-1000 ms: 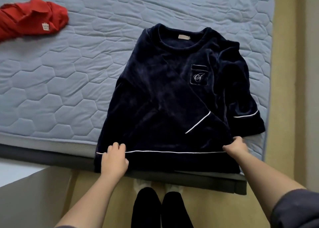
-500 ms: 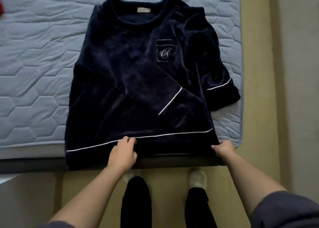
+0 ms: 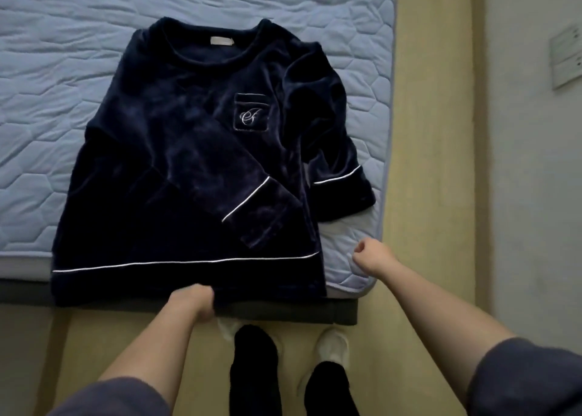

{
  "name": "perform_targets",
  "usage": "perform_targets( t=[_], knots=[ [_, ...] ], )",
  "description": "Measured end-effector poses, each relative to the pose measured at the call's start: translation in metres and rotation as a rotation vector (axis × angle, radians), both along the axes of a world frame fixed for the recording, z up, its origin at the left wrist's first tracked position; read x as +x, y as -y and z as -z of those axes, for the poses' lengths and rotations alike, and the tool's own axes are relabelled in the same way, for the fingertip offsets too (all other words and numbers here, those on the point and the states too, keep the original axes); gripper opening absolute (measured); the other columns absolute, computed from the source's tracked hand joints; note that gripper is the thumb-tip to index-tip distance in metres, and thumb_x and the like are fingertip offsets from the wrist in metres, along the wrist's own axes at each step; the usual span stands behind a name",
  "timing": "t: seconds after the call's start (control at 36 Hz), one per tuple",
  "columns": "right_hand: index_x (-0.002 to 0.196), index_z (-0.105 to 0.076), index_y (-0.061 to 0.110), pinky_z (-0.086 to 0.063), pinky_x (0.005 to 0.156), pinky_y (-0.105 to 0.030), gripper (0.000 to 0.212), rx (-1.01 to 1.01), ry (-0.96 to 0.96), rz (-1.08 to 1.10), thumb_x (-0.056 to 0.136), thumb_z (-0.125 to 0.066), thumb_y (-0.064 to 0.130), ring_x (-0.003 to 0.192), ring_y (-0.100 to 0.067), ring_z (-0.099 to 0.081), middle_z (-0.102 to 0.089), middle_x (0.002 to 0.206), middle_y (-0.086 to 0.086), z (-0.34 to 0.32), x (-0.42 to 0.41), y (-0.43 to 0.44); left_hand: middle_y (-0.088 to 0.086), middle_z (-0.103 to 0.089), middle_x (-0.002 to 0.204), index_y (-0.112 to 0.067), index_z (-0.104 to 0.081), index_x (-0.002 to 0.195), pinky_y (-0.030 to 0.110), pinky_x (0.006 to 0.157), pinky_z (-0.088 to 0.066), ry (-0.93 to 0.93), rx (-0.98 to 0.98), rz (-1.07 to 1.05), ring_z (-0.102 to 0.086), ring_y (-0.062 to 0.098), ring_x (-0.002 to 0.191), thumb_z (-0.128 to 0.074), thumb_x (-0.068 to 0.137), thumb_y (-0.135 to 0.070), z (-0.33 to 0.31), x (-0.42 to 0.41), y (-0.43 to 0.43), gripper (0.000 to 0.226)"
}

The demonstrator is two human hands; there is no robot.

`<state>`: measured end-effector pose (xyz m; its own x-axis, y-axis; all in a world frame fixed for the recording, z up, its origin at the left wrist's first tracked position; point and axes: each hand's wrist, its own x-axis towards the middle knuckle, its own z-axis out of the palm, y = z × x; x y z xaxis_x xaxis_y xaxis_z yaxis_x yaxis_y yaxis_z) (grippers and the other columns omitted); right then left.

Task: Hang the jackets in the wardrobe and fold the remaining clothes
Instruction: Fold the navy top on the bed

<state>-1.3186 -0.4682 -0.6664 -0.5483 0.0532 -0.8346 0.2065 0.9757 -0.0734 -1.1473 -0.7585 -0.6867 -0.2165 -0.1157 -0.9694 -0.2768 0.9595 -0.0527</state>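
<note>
Head view only.

Navy velour sweatshirt (image 3: 176,163) lies face up on the bed (image 3: 47,69), collar far, hem (image 3: 126,277) near and hanging over the mattress edge. Its long axis runs straight away from the person.

Left hand (image 3: 195,300) is on the hem near its middle, fingers (image 3: 206,294) curled round the fabric edge. It's blurred, but it reads as a grip.

Right hand (image 3: 373,259) is a loose fist holding nothing, over bare mattress just beside the hem's right corner, apart from the cloth.

One sleeve (image 3: 239,188) is already laid diagonally across the chest, its white-piped cuff pointing toward the right corner of the hem.

The other sleeve (image 3: 330,151) lies out to the right, its cuff near the mattress side edge. That one sits up and away from the right hand, which is clearly the nearer hand. My guess is the next fold is that sleeve coming inward.

Look: dark plush pile with a sheen, white piping at hem and cuffs, a monogrammed chest pocket (image 3: 252,111) and a pale neck label. It looks thick and limp, so folds will probably be bulky.
</note>
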Motion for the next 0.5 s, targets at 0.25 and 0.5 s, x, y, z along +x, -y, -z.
perform_targets(
  t=[0.25, 0.5],
  knots=[
    [0.130, -0.046, 0.005, -0.040, 0.094, -0.031, 0.043, -0.109, -0.081, 0.122, 0.089, -0.056, 0.015, 0.119, -0.032, -0.052, -0.054, 0.130, -0.015, -0.015, -0.054, 0.013, 0.001, -0.063, 0.109, -0.023, -0.057, 0.103, 0.029, 0.071, -0.042, -0.394, 0.018, -0.186, -0.059, 0.023, 0.095, -0.043, 0.089, -0.024, -0.032, -0.078, -0.005, 0.020],
    [0.140, -0.034, 0.008, -0.040, 0.104, -0.040, 0.069, -0.322, -0.162, 0.479, 0.083, -0.069, 0.027, 0.123, -0.032, -0.050, -0.046, 0.137, -0.019, 0.009, -0.161, 0.039, -0.010, -0.061, 0.091, -0.027, -0.058, 0.094, 0.030, 0.073, -0.047, -0.590, 0.140, -0.348, -0.057, 0.014, 0.084, -0.044, 0.088, -0.023, -0.035, -0.177, -0.021, 0.016]
  ],
)
